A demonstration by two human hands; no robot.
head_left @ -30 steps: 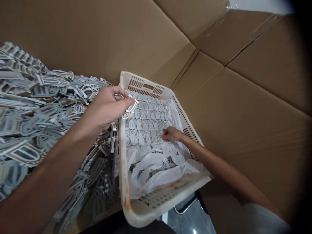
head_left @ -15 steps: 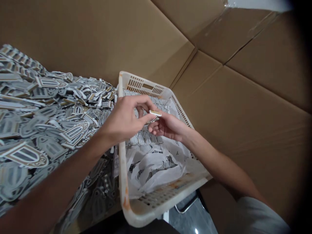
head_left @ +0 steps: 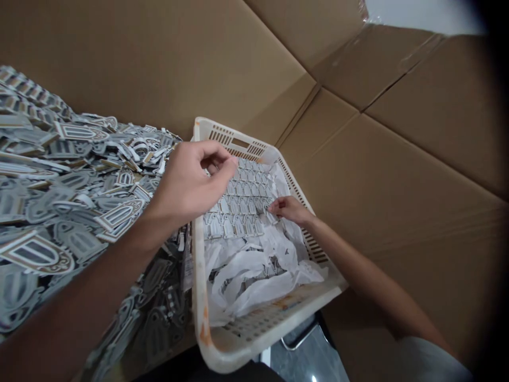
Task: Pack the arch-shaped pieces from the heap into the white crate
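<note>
Left of the fingers of the left hand (head_left: 194,180), loose grey-and-white pieces (head_left: 79,236) are heaped just beside the basket (head_left: 201,297), so a few could probably be tipped over its rim if the heap gets brushed. Below and right of those fingers, the neat rows (head_left: 234,225) might be knocked crooked if the end is pushed too hard by the right hand (head_left: 292,210), or if the crumpled paper (head_left: 242,276) gets snagged. Pose-wise, the left one is held above the rows, thumb and index brought about tip to tip, nothing seen between, though something small could be hidden. The right is reached in from the side, fingertips bunched at a row end; whether a piece is pinched there can't be told
</note>
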